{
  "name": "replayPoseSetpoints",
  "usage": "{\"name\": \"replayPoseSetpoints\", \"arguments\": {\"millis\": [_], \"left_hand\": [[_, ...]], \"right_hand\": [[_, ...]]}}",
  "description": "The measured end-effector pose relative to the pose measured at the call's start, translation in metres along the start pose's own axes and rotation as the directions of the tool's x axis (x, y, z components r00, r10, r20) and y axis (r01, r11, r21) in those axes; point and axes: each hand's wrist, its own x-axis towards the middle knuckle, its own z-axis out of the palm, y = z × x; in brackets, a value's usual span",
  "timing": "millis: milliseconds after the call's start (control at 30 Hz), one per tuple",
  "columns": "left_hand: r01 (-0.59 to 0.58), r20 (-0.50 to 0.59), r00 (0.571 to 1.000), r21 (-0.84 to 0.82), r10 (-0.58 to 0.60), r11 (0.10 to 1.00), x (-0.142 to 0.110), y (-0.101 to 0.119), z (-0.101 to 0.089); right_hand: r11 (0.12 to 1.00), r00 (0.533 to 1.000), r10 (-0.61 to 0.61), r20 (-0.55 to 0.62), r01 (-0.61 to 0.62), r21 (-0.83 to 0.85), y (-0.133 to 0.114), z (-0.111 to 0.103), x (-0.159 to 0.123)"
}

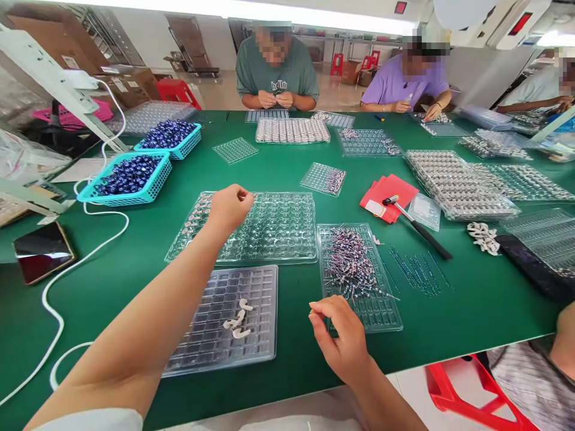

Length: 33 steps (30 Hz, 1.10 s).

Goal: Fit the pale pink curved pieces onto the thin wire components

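Observation:
My left hand (230,208) is stretched over a large clear blister tray (283,224). Its fingers are curled closed, and what they may hold is hidden. Along that tray's left side sit small pale parts. My right hand (339,338) is pinched, thumb against forefinger, at the near left corner of a clear tray (381,314). Anything in the pinch is too small to name. A heap of small wired parts (350,260) lies on this tray. Closer to me, a greyish clear tray (260,287) carries several white earbud-shaped pieces (241,333), partly behind my left forearm.
Turquoise baskets (157,185) of dark blue parts stand at left, beside a white cable (49,293) and a phone (44,251). At right lie a small hammer (422,230), red sheets (395,188), thin wires (417,275) and filled trays (462,185). Several people sit across and beside.

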Motion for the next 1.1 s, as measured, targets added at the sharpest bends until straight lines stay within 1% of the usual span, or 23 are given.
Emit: {"name": "replayPoseSetpoints", "arguments": {"millis": [33,67,100,167,200,267,300,333,400,467,533,600,700,833,933,1000,1100], "left_hand": [[-0.023,0.003,1.000,-0.046,0.023,0.999,-0.015,0.012,-0.002],[-0.064,0.005,0.998,-0.157,0.066,0.986,-0.032,0.023,-0.004],[-0.104,0.014,0.994,-0.272,0.112,0.957,-0.050,0.034,-0.005],[-0.127,0.076,0.979,-0.493,0.189,0.861,-0.089,0.051,-0.007],[-0.125,0.108,0.967,-0.589,0.231,0.798,-0.107,0.056,-0.008],[-0.079,0.199,0.932,-0.703,0.302,0.707,-0.140,0.058,-0.009],[-0.039,0.253,0.911,-0.734,0.326,0.679,-0.153,0.057,-0.009],[0.001,0.301,0.889,-0.754,0.345,0.656,-0.164,0.054,-0.007],[0.089,0.387,0.848,-0.778,0.363,0.622,-0.180,0.049,-0.001],[0.185,0.458,0.817,-0.784,0.351,0.593,-0.189,0.044,0.009],[0.293,0.530,0.786,-0.774,0.319,0.562,-0.194,0.043,0.021],[0.377,0.583,0.753,-0.761,0.304,0.527,-0.196,0.042,0.031],[0.440,0.617,0.719,-0.760,0.320,0.478,-0.198,0.042,0.039],[0.495,0.645,0.681,-0.754,0.347,0.432,-0.201,0.043,0.039],[0.496,0.643,0.671,-0.759,0.370,0.421,-0.202,0.044,0.036],[0.473,0.643,0.668,-0.755,0.374,0.454,-0.201,0.044,0.033],[0.418,0.651,0.672,-0.728,0.354,0.544,-0.199,0.043,0.029]], "right_hand": [[1.000,1.000,0.013,0.002,-0.013,0.020,-0.001,-0.001,0.000],[0.998,0.999,0.038,0.005,-0.038,0.042,-0.001,-0.004,-0.001],[0.996,0.997,0.073,-0.001,-0.073,0.060,0.000,-0.009,-0.002],[0.984,0.983,0.170,-0.063,-0.167,0.057,0.003,-0.023,-0.005],[0.976,0.968,0.219,-0.119,-0.217,0.030,0.006,-0.032,-0.006],[0.945,0.928,0.296,-0.226,-0.319,-0.072,0.014,-0.053,-0.006],[0.928,0.921,0.308,-0.237,-0.346,-0.140,0.018,-0.062,-0.005],[0.904,0.921,0.330,-0.206,-0.371,-0.213,0.024,-0.070,-0.003],[0.872,0.936,0.342,-0.085,-0.350,-0.343,0.035,-0.080,0.002],[0.841,0.934,0.356,0.032,-0.306,-0.446,0.045,-0.082,0.008],[0.813,0.925,0.364,0.113,-0.255,-0.524,0.053,-0.076,0.013],[0.785,0.919,0.360,0.162,-0.205,-0.585,0.058,-0.068,0.016],[0.748,0.921,0.345,0.179,-0.155,-0.645,0.061,-0.060,0.015],[0.755,0.924,0.339,0.174,-0.158,-0.636,0.061,-0.058,0.012],[0.769,0.926,0.339,0.165,-0.172,-0.616,0.060,-0.060,0.011],[0.773,0.929,0.335,0.156,-0.176,-0.610,0.059,-0.062,0.012],[0.768,0.920,0.361,0.151,-0.202,-0.608,0.053,-0.067,0.011]]}}
